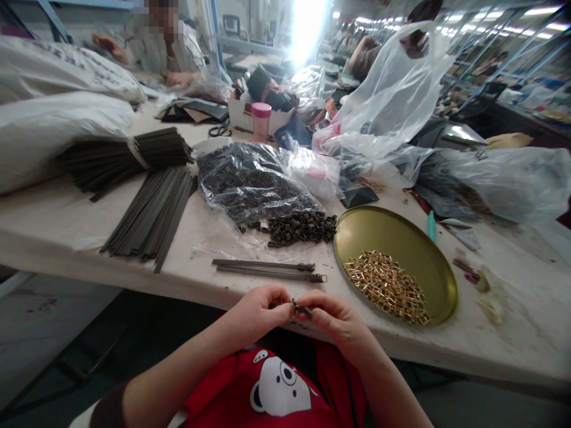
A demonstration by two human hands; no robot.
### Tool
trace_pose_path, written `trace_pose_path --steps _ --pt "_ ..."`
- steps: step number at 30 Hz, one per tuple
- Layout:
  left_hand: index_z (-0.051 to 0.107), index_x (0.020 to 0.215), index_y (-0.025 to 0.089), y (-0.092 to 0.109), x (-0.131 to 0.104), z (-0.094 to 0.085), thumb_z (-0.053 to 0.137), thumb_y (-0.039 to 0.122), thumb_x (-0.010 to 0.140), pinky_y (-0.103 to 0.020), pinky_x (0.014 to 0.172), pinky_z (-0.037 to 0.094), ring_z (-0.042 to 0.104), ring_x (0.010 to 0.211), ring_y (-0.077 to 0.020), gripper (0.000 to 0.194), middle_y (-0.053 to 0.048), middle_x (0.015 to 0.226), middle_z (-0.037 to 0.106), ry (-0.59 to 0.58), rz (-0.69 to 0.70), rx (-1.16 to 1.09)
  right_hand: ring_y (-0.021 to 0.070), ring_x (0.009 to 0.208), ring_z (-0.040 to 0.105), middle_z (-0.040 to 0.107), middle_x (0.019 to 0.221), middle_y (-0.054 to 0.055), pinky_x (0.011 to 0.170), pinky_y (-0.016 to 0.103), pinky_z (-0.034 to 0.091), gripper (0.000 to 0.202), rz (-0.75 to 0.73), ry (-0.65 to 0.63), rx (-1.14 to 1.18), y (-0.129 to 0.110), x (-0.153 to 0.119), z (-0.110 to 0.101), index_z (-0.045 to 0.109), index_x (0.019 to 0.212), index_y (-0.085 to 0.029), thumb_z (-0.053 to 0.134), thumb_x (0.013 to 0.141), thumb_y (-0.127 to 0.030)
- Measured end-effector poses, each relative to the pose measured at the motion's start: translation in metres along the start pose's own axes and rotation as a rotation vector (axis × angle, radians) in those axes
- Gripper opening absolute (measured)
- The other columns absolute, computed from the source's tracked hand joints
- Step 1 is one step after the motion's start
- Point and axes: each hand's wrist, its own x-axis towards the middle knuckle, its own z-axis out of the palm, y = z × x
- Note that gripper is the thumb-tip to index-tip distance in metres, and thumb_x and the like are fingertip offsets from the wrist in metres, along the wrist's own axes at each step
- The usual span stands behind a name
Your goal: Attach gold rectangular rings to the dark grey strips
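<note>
At the table's front edge my left hand (pixel 266 308) pinches a small gold buckle (pixel 293 308). Facing it, my right hand (pixel 332 315) is closed on the end of a dark strap (pixel 305 312) that meets the buckle. Most of this strap is hidden by my fingers. Just beyond my hands lie two dark straps (pixel 263 268) side by side, with buckles at their right ends. Many gold buckles (pixel 386 285) are heaped in a round gold tray (pixel 392 229) to the right. Small dark loops (pixel 301 230) spill from a clear plastic bag (pixel 254 175).
Loose dark strips (pixel 151 214) and a tied bundle (pixel 134 151) lie on the left by white sacks (pixel 57 119). A pink-lidded jar (pixel 261 122), scissors (pixel 220 129) and plastic bags (pixel 392 95) stand farther back. Another person (pixel 163 50) sits across the table.
</note>
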Motion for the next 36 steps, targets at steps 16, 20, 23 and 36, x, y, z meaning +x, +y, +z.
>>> trace_pose_path --steps 16,20,23,36 --pt "0.055 0.067 0.014 -0.004 -0.011 0.01 0.05 0.027 0.071 -0.019 0.05 0.03 0.04 0.056 -0.0092 0.015 0.005 0.058 0.045 -0.003 0.006 0.084 0.0082 0.067 0.055 0.058 0.071 -0.004 0.066 0.021 0.043 0.018 0.106 -0.004 0.187 0.004 -0.006 0.014 0.055 0.071 -0.018 0.071 0.067 -0.026" --pt "0.056 0.069 0.014 -0.005 -0.012 0.009 0.05 0.029 0.072 -0.019 0.05 0.03 0.04 0.056 -0.0092 0.016 0.005 0.059 0.047 -0.03 0.001 0.044 0.0089 0.067 0.058 0.061 0.073 -0.003 0.067 0.022 0.045 0.019 0.165 0.011 0.211 0.004 -0.007 0.013 0.054 0.074 -0.018 0.07 0.068 -0.025" --pt "0.056 0.068 0.014 -0.002 -0.012 0.009 0.05 0.028 0.071 -0.019 0.051 0.03 0.041 0.056 -0.0093 0.016 0.005 0.059 0.048 -0.03 -0.01 0.023 0.0091 0.066 0.059 0.062 0.074 -0.003 0.066 0.022 0.045 0.021 0.179 0.027 0.234 0.008 -0.006 0.012 0.053 0.076 -0.018 0.071 0.068 -0.024" --pt "0.053 0.07 0.016 -0.01 -0.001 0.012 0.044 0.023 0.075 -0.02 0.054 0.033 0.047 0.061 -0.0116 0.012 0.004 0.062 0.051 0.09 0.062 0.195 0.0094 0.063 0.056 0.058 0.069 -0.005 0.059 0.02 0.045 0.03 0.079 0.281 0.096 0.015 0.006 0.018 0.053 0.078 -0.019 0.074 0.061 -0.03"
